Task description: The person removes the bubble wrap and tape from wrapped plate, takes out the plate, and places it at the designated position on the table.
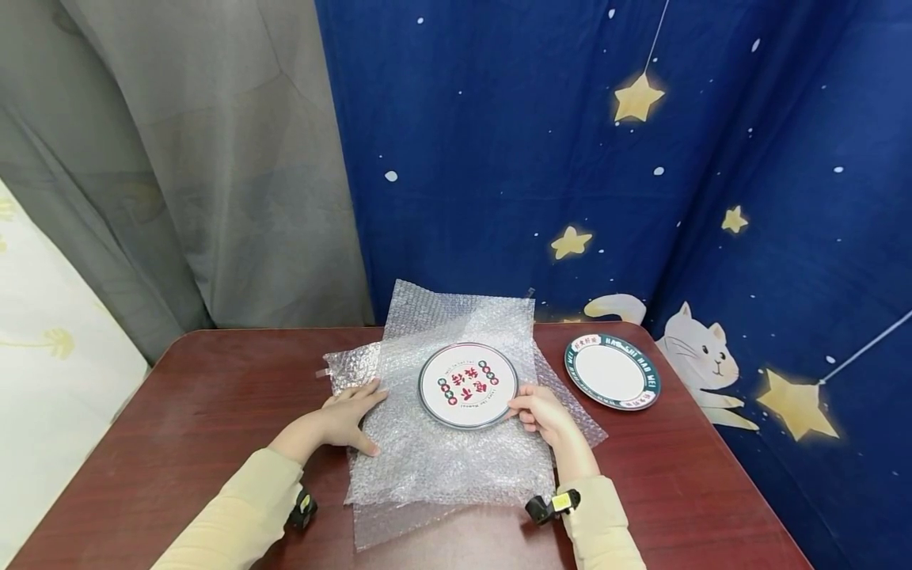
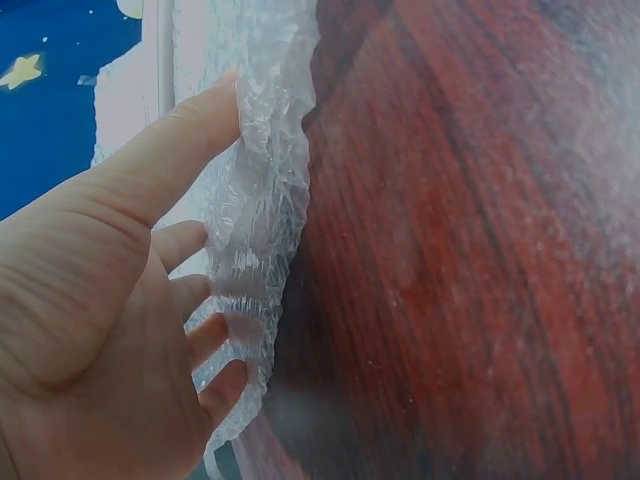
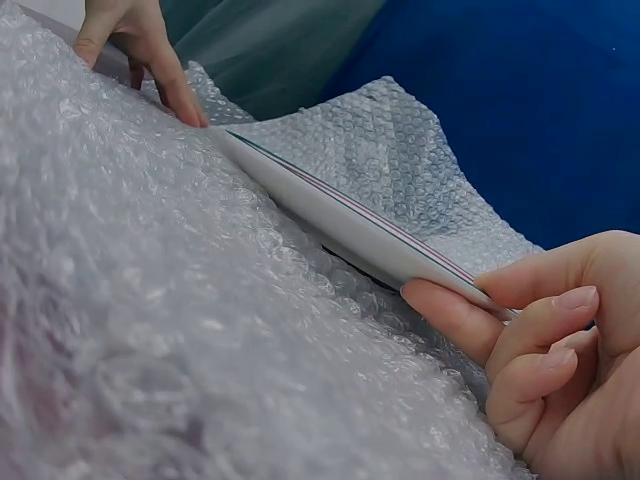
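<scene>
A round white plate (image 1: 466, 412) with red characters and a dark rim lies over layered bubble wrap (image 1: 442, 467) at the middle of the table. My right hand (image 1: 543, 413) pinches the plate's right edge between thumb and fingers. In the right wrist view the plate (image 3: 330, 215) shows edge-on, tilted close over the bubble wrap. My left hand (image 1: 349, 418) rests at the wrap's left edge with its fingers spread. Seen from the left wrist, the left hand's thumb and fingertips touch the crinkled edge of the bubble wrap (image 2: 265, 190).
Another plate (image 1: 614, 372), white with a green lettered rim, lies at the right of the reddish-brown table (image 1: 235, 380). A blue star-patterned curtain (image 1: 484, 158) and a grey curtain (image 1: 235, 198) hang behind the table.
</scene>
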A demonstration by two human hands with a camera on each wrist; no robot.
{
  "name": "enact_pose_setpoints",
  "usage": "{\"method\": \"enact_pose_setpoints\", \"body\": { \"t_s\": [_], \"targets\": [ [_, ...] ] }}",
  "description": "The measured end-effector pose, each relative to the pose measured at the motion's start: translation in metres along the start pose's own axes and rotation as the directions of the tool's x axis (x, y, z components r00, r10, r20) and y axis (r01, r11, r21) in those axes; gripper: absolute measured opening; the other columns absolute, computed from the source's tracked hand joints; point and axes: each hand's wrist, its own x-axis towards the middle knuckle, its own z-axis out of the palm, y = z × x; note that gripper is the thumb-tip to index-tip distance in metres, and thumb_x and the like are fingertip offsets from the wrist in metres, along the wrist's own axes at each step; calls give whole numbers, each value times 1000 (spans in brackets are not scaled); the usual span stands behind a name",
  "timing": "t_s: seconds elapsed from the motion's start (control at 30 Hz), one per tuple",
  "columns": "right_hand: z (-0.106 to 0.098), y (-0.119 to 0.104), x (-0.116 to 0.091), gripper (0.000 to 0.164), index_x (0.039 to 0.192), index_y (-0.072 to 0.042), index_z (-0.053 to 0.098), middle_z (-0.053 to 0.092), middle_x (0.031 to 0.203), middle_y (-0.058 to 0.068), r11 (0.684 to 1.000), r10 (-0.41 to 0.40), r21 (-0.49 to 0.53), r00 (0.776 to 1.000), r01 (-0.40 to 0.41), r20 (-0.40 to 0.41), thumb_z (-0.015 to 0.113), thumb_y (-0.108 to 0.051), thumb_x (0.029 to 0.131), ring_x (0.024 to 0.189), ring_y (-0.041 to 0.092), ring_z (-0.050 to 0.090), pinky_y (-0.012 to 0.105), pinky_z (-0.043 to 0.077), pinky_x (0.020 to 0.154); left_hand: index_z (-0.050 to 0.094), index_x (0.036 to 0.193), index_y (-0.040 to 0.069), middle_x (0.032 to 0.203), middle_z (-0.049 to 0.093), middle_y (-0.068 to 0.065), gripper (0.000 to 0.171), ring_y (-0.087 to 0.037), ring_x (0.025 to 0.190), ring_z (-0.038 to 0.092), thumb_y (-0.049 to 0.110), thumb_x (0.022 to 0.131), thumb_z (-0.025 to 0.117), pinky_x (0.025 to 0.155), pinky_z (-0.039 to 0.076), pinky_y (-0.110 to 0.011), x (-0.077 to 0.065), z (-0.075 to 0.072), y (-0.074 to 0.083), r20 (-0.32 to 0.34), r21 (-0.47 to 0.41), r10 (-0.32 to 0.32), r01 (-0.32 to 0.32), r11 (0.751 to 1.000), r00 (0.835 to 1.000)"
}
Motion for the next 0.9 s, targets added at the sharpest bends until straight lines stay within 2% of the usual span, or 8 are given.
{"method": "enact_pose_setpoints", "body": {
  "t_s": [0.33, 0.57, 0.7, 0.9],
  "targets": [
    [0, -1, -3, 9, 80, -2, 51, 66, 69, 9, 1000, -11, 19, 1000, 11, -3, 57, 2, 85, 44, 4, 29, 17, 26, 40, 32, 150, 8, 157, 12, -18, 102, -45, 139, 11, 44, 69, 84, 104, 10, -66, 2, 0, -1, -7, -6, 5, -5, 1000, 1000],
    [2, -14, -14, 8, 84, 1, 50, 67, 72, 12, 997, -10, 73, 999, 6, 51, 52, 5, 89, 43, 3, 31, 18, 27, 42, 33, 149, 7, 157, 13, -19, 101, -46, 139, 12, 41, 70, 84, 103, 10, -67, 0, -2, -1, -14, -7, 7, -7, 1000, 1000],
    [-2, -6, -8, 6, 86, -1, 51, 67, 72, 10, 998, -12, 67, 999, 10, 36, 53, 3, 91, 43, 3, 30, 17, 26, 41, 33, 149, 7, 156, 13, -20, 100, -47, 138, 13, 40, 70, 84, 103, 11, -67, -1, -2, 0, -10, -8, 10, -10, 1000, 1000],
    [-3, -6, -8, 4, 87, -1, 52, 68, 71, 11, 997, -13, 80, 1000, 13, 1, 54, 2, 89, 42, 3, 27, 16, 24, 40, 33, 149, 6, 156, 13, -20, 100, -47, 138, 13, 40, 70, 84, 103, 11, -68, -2, -2, 1, -7, -8, 9, -10, 1000, 1000]
  ]
}}
